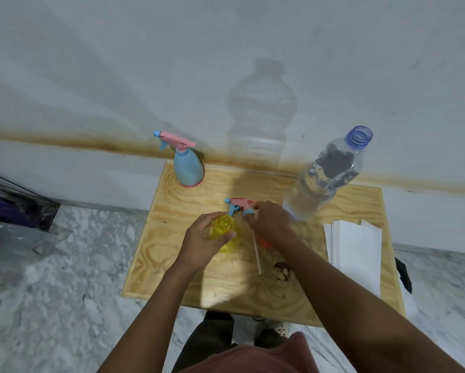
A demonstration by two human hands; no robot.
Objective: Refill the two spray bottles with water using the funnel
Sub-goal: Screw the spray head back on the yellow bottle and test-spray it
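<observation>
Yellow spray bottle (224,229) stands open-necked on the plywood worktop (172,265), with the person's left grip (204,240) curled round its shoulder from the near side, thumb and fingers wrapping it. Just to the right of it, the right grip (271,224) pinches the pink-and-blue spray head (238,205), held clear of the neck, its thin white dip tube (257,254) slanting down toward the board below that wrist. A small orange thing (265,243) peeks out from under the right wrist, too hidden to make out. Beyond the right grip a clear water bottle (325,179) stands uncapped, throwing a pale shadow on the white wall (118,76). Far beyond the left grip, at the back edge, the blue spray bottle (188,168) stands with its head on. White paper sheets (355,254) lie right of the right forearm. Dark stains (282,269) mark the wood under that arm. A brown streak runs along the wall at board height, and the floor (64,292) is grey-veined marble.
</observation>
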